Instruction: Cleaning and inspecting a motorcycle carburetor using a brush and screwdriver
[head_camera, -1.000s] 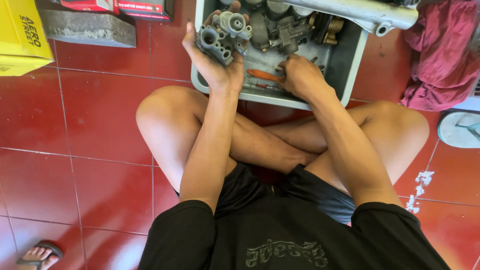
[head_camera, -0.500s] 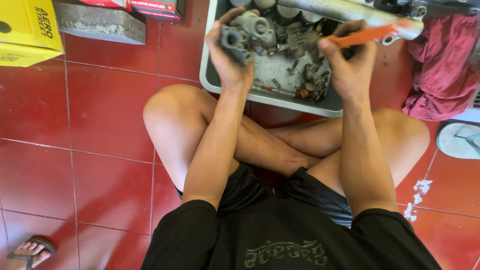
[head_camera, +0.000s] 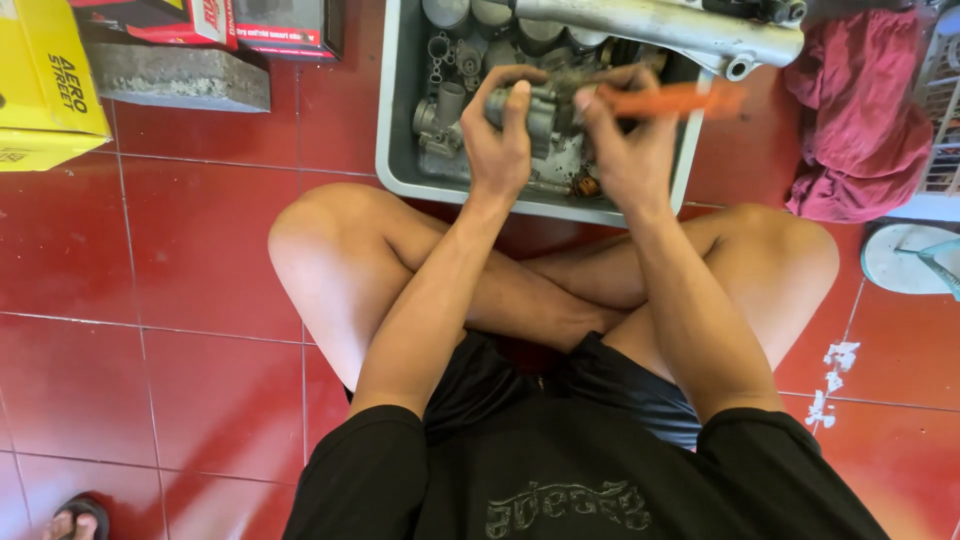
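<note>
I sit cross-legged on a red tiled floor with a grey plastic tray in front of my knees. My left hand grips a grey metal carburetor part above the tray. My right hand holds an orange-handled tool, whose tip touches the metal part; the handle points right and is blurred. Several other grey metal engine parts lie inside the tray.
A long silver metal tube lies across the tray's far edge. A red cloth is heaped at the right, by a pale sandal. A yellow box, a concrete block and red boxes sit at the left.
My right hand came up out of the tray with the orange tool and brought it to the metal part. My left hand moved the part to the middle, over the tray.
</note>
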